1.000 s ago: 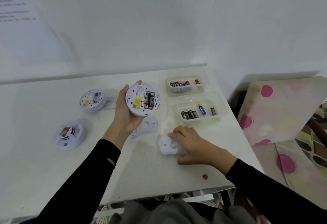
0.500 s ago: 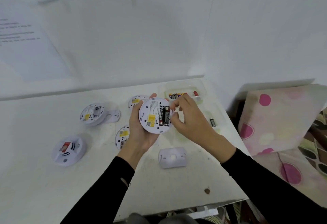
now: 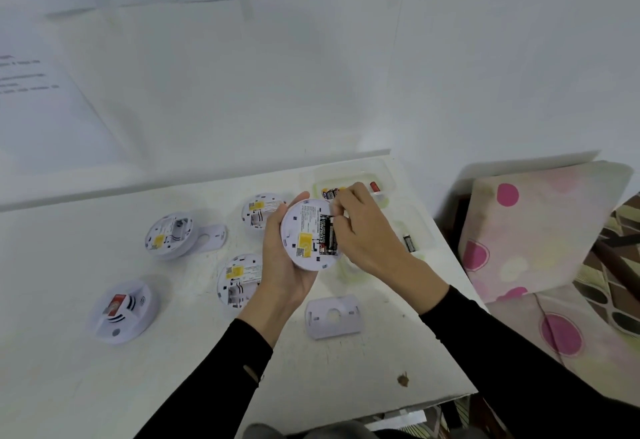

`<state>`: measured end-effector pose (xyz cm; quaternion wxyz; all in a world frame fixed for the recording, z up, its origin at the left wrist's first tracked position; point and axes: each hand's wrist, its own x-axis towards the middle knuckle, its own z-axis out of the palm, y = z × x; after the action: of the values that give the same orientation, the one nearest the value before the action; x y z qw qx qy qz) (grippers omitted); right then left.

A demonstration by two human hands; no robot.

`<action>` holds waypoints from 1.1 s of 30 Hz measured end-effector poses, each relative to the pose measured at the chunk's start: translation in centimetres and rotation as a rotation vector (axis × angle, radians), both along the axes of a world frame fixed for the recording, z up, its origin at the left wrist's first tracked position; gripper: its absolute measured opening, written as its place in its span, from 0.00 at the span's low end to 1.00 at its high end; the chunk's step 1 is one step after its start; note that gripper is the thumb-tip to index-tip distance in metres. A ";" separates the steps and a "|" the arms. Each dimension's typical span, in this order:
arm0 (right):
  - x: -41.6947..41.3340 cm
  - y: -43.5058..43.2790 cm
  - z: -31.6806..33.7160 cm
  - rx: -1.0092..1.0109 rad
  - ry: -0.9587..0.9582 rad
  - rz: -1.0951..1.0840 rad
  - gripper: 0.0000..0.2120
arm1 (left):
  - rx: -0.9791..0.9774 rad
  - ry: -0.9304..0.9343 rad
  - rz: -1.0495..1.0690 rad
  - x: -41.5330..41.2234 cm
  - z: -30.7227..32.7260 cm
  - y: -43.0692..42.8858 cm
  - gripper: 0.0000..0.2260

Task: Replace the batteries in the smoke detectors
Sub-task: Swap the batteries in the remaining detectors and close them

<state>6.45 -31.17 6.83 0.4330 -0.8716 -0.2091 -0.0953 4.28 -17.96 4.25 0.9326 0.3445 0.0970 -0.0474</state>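
The round white smoke detector (image 3: 304,230) is held up off the surface (image 3: 104,369), back side showing, with a yellow sticker, small print and two black batteries (image 3: 328,234) lying side by side in its open bay. The left grip (image 3: 280,265) cups it from below and the left, fingers curled round the rim and thumb on the top edge. The right grip (image 3: 363,230) comes in from the right, fingers curled, thumb and forefinger pinching at the top end of the batteries. On the surface behind and left lie three more detectors back up (image 3: 258,211) (image 3: 237,277) (image 3: 168,236) and one face up (image 3: 121,310). A loose mounting plate (image 3: 333,315) lies just below the hands. Two clear trays (image 3: 384,168) (image 3: 424,227) holding spare cells sit beyond the right grip.
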 end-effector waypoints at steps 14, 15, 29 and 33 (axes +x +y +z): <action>0.7 -2.3 1.0 -0.026 0.125 0.032 0.09 | 0.022 0.004 -0.080 1.7 -0.4 -1.0 0.16; 0.9 -2.4 1.0 -0.034 0.161 0.049 0.08 | 0.010 0.022 -0.063 1.9 -0.5 -1.1 0.16; 4.7 -5.3 -4.6 -0.270 0.464 -0.175 0.04 | -0.074 0.068 0.037 3.2 -2.9 0.9 0.16; 3.8 -4.1 -3.5 -0.133 0.287 -0.221 0.07 | -0.093 0.065 0.018 3.5 -2.7 0.8 0.16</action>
<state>10.27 -35.27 3.36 0.3868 -0.9206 -0.0541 -0.0028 7.83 -17.17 1.59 0.9443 0.2983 0.1281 -0.0545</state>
